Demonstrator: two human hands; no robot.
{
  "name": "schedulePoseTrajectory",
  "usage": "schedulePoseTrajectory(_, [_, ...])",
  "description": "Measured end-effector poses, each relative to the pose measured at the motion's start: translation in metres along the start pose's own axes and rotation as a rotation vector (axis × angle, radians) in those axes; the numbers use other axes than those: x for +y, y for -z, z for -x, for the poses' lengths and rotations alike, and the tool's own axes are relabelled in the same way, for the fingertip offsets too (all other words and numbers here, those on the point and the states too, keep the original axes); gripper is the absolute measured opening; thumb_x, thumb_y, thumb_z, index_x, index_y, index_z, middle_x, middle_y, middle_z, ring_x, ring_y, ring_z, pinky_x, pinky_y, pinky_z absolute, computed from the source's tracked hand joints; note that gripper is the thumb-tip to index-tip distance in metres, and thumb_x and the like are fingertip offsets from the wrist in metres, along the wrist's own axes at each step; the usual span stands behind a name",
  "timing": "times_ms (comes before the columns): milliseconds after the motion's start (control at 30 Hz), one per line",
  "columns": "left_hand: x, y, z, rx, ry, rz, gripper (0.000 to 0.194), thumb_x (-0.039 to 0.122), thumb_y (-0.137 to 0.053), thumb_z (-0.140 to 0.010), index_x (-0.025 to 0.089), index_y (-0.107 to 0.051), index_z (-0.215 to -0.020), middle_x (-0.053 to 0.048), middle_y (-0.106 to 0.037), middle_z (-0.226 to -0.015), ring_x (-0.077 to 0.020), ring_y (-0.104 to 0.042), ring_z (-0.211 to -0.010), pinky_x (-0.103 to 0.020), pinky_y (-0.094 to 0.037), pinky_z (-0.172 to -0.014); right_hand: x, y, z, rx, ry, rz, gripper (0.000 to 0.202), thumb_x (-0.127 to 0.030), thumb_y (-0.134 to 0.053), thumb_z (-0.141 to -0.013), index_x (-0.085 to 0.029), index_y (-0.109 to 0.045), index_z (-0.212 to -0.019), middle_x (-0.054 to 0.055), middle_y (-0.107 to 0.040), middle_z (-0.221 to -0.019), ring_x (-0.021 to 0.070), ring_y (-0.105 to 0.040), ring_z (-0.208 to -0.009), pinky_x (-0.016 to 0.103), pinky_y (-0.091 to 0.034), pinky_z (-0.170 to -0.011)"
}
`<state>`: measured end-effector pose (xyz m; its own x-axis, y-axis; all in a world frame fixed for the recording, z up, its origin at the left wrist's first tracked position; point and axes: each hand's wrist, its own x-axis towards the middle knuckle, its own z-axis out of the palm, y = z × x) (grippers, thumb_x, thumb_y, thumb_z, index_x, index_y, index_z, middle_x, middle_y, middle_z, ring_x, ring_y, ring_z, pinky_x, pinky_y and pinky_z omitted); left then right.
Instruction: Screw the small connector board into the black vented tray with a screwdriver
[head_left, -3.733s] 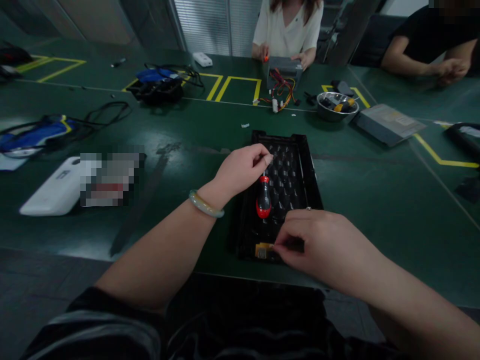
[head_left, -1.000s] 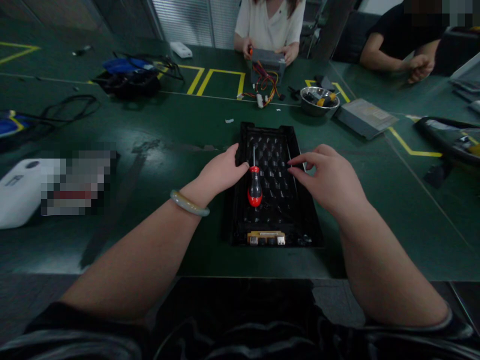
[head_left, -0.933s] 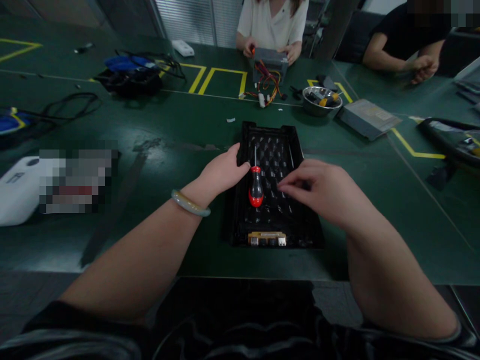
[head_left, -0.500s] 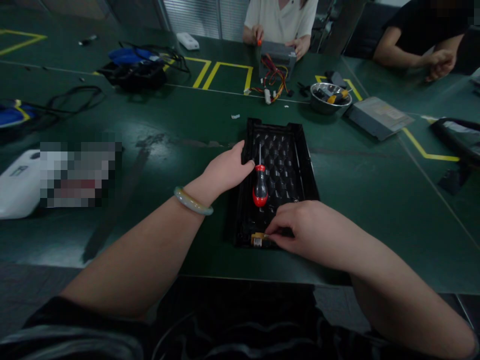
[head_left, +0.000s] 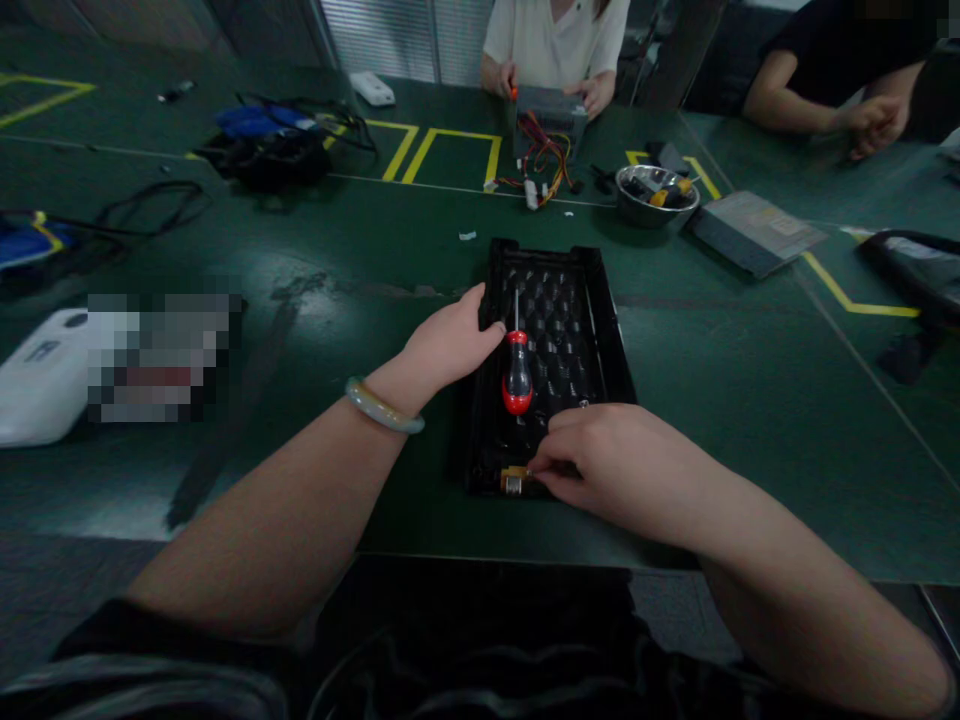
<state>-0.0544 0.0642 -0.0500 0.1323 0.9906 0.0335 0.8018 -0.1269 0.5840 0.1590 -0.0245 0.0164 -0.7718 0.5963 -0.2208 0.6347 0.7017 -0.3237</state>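
A black plastic tray-like casing [head_left: 619, 350] lies on the green table in front of me. Inside it rests a screwdriver [head_left: 517, 375] with a red and black handle, its shaft pointing away from me. My left hand [head_left: 454, 338] grips the casing's left wall, thumb over the rim. At the near edge, the fingertips of my right hand [head_left: 600, 455] are pinched at the right end of a small yellowish part with a metal piece [head_left: 514, 480]. Whatever lies directly between those fingertips is too small to make out.
Across the green table [head_left: 360, 300], a person holds a grey metal box [head_left: 551, 115] with coloured wires. A steel bowl of tools [head_left: 652, 208] and a flat grey box [head_left: 756, 232] stand back right. Blue-black items with cables [head_left: 262, 140] lie back left; a white device [head_left: 56, 375] lies left.
The view has shifted very slightly. Both my hands keep nearly the same places on the casing and at the small part.
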Motion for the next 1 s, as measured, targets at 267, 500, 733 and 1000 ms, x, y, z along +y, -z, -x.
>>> schedulePoseTrajectory(267, [0.000, 0.001, 0.000, 0.002, -0.033, 0.021, 0.058, 0.044, -0.053, -0.092, 0.020, -0.043, -0.144, -0.011, -0.066, -0.121, -0.0243, -0.064, -0.099, -0.035, -0.049, -0.086, 0.028, 0.013, 0.002, 0.168, -0.158, 0.046, 0.016, -0.024, -0.060, -0.089, -0.027, -0.074, -0.098, -0.004, -0.072, -0.097, 0.0167, -0.065, -0.085, 0.031, -0.046, -0.077])
schedulePoseTrajectory(500, [0.015, 0.020, 0.010, 0.205, -0.063, -0.028, 0.058, 0.050, -0.053, -0.092, 0.018, -0.048, -0.140, -0.003, -0.064, -0.082, -0.0184, -0.059, -0.072, -0.030, -0.042, -0.064, 0.044, 0.008, -0.011, 0.279, -0.198, 0.041, 0.012, -0.031, -0.064, -0.090, -0.028, -0.073, -0.097, -0.001, -0.068, -0.094, 0.0170, -0.063, -0.087, 0.030, -0.046, -0.077])
schedulePoseTrajectory(733, [0.030, 0.033, 0.022, 0.268, -0.210, -0.014, 0.026, 0.033, -0.053, -0.093, 0.023, -0.064, -0.114, 0.003, -0.055, -0.068, -0.0127, -0.051, -0.062, -0.027, -0.034, -0.058, 0.036, -0.005, -0.017, 0.254, -0.134, 0.118, 0.010, -0.024, -0.064, -0.087, -0.026, -0.071, -0.093, -0.001, -0.067, -0.094, 0.0186, -0.061, -0.086, 0.031, -0.044, -0.075])
schedulePoseTrajectory(1000, [0.031, 0.029, 0.023, 0.211, -0.315, 0.008, 0.026, 0.029, -0.053, -0.093, 0.023, -0.064, -0.115, 0.004, -0.054, -0.067, -0.0113, -0.050, -0.060, -0.025, -0.034, -0.057, 0.050, 0.000, -0.018, 0.262, -0.271, 0.052, 0.011, -0.022, -0.060, -0.082, -0.024, -0.070, -0.088, -0.001, -0.069, -0.089, 0.0183, -0.062, -0.079, 0.032, -0.044, -0.072])
